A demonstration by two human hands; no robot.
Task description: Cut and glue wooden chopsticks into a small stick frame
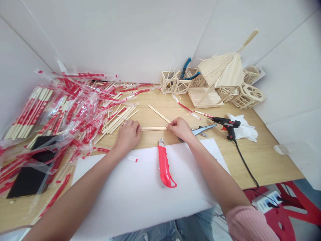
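Between my hands a few wooden chopsticks (pixel 153 128) lie side by side, level on the table. My left hand (pixel 128 133) is closed on their left end, and my right hand (pixel 179 128) pinches the right end. Another chopstick (pixel 158 113) slants away on the table, its near end by my right fingers. A red utility knife (pixel 164 164) lies in front of the chopsticks on a white sheet (pixel 120 187). Partly under my right wrist are scissors (pixel 203 129). Loose chopsticks (pixel 117 121) are piled beside my left hand.
Red-and-clear wrappers (pixel 82 100) and a dark phone (pixel 32 170) cover the left side. At the back right stand a stick-built house model (pixel 220 72) and stick frames (pixel 168 83) with blue-handled pliers (pixel 186 68). A corded glue gun (pixel 227 124) lies by crumpled tissue (pixel 247 130).
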